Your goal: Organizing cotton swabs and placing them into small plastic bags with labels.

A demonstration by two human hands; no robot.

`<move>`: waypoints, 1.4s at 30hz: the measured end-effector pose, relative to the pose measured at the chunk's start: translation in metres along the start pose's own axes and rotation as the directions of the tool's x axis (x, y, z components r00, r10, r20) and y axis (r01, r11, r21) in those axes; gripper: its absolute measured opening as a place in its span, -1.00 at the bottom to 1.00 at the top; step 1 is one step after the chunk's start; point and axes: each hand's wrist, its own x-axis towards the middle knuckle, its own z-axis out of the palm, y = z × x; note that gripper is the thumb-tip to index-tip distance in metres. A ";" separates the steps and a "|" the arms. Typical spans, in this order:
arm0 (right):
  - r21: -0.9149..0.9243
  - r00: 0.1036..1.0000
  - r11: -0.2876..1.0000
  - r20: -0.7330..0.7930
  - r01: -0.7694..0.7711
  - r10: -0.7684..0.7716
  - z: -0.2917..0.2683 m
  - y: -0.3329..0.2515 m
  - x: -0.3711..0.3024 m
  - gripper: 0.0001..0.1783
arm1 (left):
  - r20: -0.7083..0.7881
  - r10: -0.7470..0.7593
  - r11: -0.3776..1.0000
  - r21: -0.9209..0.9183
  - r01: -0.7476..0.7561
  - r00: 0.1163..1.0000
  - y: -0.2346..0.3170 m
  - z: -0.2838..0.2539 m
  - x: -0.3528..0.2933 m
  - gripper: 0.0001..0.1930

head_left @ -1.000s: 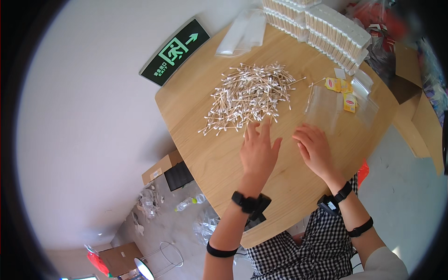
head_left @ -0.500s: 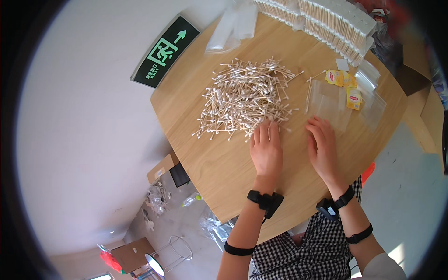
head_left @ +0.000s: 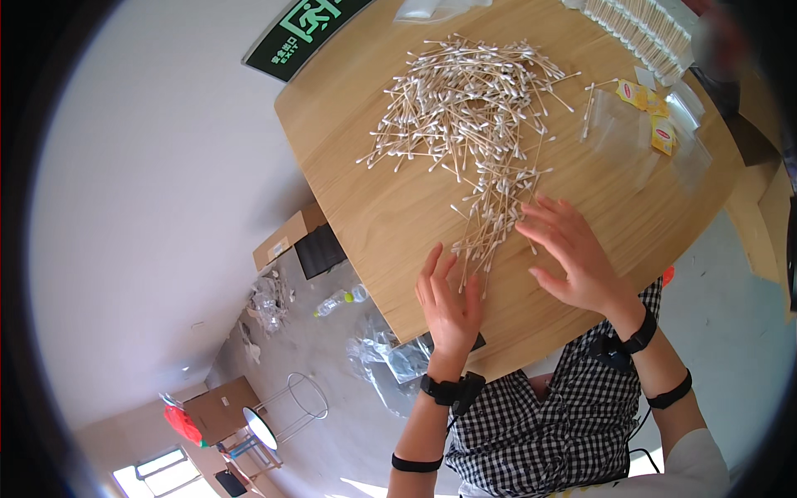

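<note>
A large heap of cotton swabs [head_left: 465, 100] with white tips and pale sticks covers the far middle of the wooden table. From it a narrower trail of swabs [head_left: 498, 195] reaches toward me and ends between my hands. My left hand [head_left: 450, 307] rests at the near left end of that trail, fingers stretched out and holding nothing I can see. On the trail's right side, my right hand [head_left: 577, 259] has its fingers spread, the fingertips close to or touching some swabs.
Clear plastic bags [head_left: 618, 124] and small yellow packets [head_left: 662, 134] lie at the right of the table [head_left: 398, 228]. Bundled swabs [head_left: 643, 33] stand at the far right. A dark exit sign [head_left: 303, 33] is on the wall. Cardboard boxes [head_left: 286, 236], bottles [head_left: 334, 303] and a stool [head_left: 261, 427] are beyond the table.
Both hands have come nearer to me, and a trail of swabs has been drawn out of the heap toward me. My left hand has left the heap's edge. The view has shifted.
</note>
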 end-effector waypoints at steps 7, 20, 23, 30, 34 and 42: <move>-0.308 0.971 0.941 0.229 0.142 -0.071 0.021 0.000 0.038 -0.23 | 0.104 -0.013 0.997 0.080 0.005 0.995 0.013 0.013 0.018 -0.02; -0.276 0.987 0.948 0.035 0.158 -0.155 -0.001 0.048 0.043 -0.83 | -0.051 0.088 0.995 -0.049 -0.090 0.995 0.006 0.013 0.022 -0.72; -0.303 0.989 0.946 -0.052 0.115 -0.137 -0.006 0.059 0.042 -0.85 | -0.012 0.089 0.995 -0.052 -0.090 0.996 0.006 0.006 0.010 -0.69; -0.299 0.985 0.954 -0.149 0.035 -0.083 0.000 0.032 0.038 -0.67 | 0.151 0.188 0.976 -0.142 -0.167 0.971 0.022 0.015 -0.003 -0.62; -0.144 0.996 0.987 -0.041 0.069 -0.075 -0.002 0.004 0.013 -0.67 | 0.142 0.171 0.983 0.047 -0.179 0.975 0.036 0.017 -0.008 -0.54; -0.105 0.997 0.993 0.062 0.056 -0.050 0.009 -0.001 -0.023 -0.78 | 0.334 0.039 0.960 0.249 -0.128 0.942 0.049 0.036 -0.036 -0.25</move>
